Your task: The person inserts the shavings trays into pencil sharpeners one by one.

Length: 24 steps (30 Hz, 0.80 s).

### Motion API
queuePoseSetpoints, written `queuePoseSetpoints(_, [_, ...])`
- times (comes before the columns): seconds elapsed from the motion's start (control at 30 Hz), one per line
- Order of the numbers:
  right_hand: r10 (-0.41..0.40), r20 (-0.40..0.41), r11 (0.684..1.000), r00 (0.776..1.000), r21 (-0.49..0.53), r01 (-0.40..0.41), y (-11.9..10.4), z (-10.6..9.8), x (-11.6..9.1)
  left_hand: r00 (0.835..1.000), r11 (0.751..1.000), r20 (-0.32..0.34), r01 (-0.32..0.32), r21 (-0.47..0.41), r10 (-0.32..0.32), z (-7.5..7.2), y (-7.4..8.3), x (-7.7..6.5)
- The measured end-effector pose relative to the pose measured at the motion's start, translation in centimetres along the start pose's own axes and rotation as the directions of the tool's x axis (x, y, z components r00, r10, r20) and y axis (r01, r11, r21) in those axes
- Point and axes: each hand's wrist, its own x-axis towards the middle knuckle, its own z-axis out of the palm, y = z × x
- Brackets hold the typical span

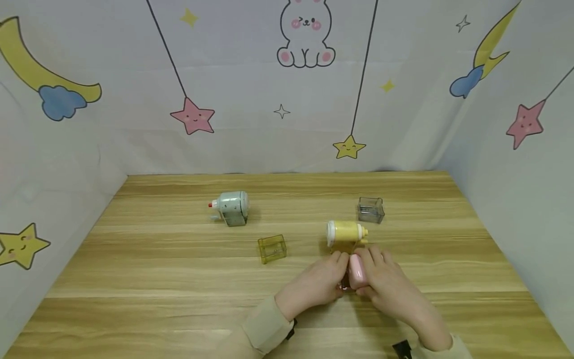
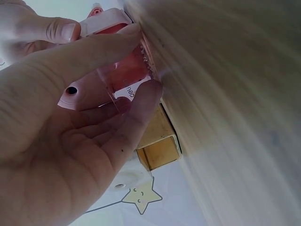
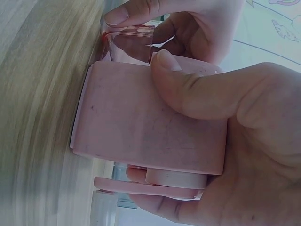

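My right hand [image 1: 389,285] grips a pink crank pencil sharpener [image 3: 146,113] by its body, which stands on the table. Its thumb lies along one side, and fingers show by the pink crank handle [image 3: 146,187]. Between the thumb and fingers of my left hand [image 1: 314,283] is the sharpener's clear red shavings drawer [image 2: 131,70]. The drawer sticks partly out of the pink body, low over the wood. Just beyond both hands, a yellow crank sharpener [image 1: 346,231] lies in line with the pink one, its lower part partly hidden by the fingers.
A pale green crank sharpener [image 1: 234,208] stands at the back left. Nearer is a small clear yellow sharpener [image 1: 272,249], and a small clear grey one [image 1: 370,210] sits at the back right. White printed cloth [image 1: 251,144] walls the wooden table [image 1: 170,289] at its back and sides.
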Motion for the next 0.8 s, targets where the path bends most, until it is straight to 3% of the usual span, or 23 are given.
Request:
queuePoseSetpoints(0.4, [-0.029, -0.023, 1.000, 0.999, 0.008, 0.029, -0.10, 0.07, 0.10, 0.999, 0.998, 0.041, 0.027, -0.057, -0.024, -0.05, -0.13, 0.18])
queuePoseSetpoints(0.8, [-0.013, -0.020, 1.000, 1.000, 0.028, 0.013, -0.23, 0.38, 0.08, 0.998, 0.997, 0.040, 0.046, -0.069, -0.043, 0.08, -0.10, 0.24])
